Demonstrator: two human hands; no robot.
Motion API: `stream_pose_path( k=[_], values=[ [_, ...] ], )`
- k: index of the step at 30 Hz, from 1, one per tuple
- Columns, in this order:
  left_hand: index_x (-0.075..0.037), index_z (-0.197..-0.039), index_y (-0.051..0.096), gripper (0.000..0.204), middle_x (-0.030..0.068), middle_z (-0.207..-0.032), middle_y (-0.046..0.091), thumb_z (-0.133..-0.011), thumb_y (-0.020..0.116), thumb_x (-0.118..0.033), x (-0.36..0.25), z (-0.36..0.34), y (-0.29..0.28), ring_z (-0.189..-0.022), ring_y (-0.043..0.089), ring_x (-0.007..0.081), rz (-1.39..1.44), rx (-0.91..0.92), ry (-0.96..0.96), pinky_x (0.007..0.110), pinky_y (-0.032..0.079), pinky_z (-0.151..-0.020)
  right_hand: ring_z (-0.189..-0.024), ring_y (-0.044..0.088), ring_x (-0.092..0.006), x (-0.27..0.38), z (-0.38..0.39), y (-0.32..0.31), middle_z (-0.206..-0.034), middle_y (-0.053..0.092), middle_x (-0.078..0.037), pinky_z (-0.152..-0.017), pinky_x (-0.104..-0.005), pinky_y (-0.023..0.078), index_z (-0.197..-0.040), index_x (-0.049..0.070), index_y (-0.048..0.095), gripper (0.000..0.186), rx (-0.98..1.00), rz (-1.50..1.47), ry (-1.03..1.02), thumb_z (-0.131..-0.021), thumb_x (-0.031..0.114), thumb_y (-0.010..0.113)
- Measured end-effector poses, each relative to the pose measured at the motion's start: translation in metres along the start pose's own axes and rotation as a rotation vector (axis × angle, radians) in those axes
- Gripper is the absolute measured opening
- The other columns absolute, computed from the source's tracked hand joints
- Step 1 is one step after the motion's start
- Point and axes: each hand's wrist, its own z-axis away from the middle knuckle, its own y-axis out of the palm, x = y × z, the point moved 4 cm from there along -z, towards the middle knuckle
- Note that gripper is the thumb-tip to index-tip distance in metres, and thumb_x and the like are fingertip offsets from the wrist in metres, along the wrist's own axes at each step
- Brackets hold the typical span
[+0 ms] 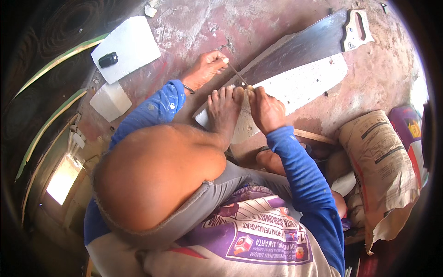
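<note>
Pinching a rod [238,74] with left hand [207,69] — left of saw [295,48]; clasping its other end with right hand [268,110] — below saw.

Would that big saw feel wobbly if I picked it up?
The saw blade is long and flat, so it'd probably flex. The chunky handle likely makes that end heavier. Lying flat, the whole thing probably wouldn't roll.

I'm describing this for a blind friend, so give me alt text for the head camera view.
A person's left hand pinches one end of a thin rod, with the right hand closed at its other end, beside a bare foot on a white board. A large handsaw lies along the board; a brown sack is at right.
</note>
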Motion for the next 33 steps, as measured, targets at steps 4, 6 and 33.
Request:
stream_pose_path(
  k=[4,6,33],
  values=[
    [-0.006,-0.100,0.067,0.013,-0.0029,-0.088,0.063,-0.099,0.065,-0.020,-0.003,0.008,0.028,-0.081,0.056,0.0051,0.003,0.080,0.018,0.024,0.048,-0.074,-0.067,0.070,-0.0406,-0.015,0.023,-0.007,-0.074,0.070,-0.022,-0.064,-0.0521,0.055,-0.099,0.006,0.054,0.024,0.020,0.007,0.046,-0.101,0.030,0.056],
    [-0.006,-0.100,0.067,0.013,-0.0041,-0.088,0.062,-0.099,0.065,-0.020,-0.008,0.015,0.035,-0.079,0.054,0.0045,-0.049,0.085,-0.025,0.024,0.047,-0.073,-0.067,0.070,-0.0410,-0.019,0.029,-0.008,-0.074,0.070,-0.022,-0.063,-0.0525,0.054,-0.099,0.006,0.054,0.024,0.034,-0.005,0.062,-0.101,0.029,0.056],
    [-0.007,-0.100,0.066,0.016,-0.0059,-0.087,0.060,-0.100,0.064,-0.023,-0.007,0.017,0.043,-0.080,0.052,0.0040,-0.023,0.131,0.008,0.023,0.045,-0.073,-0.063,0.067,-0.0432,-0.021,0.036,-0.009,-0.069,0.067,-0.022,-0.057,-0.0542,0.051,-0.097,0.008,0.055,0.025,-0.021,0.003,0.053,-0.103,0.032,0.055]
  ],
)
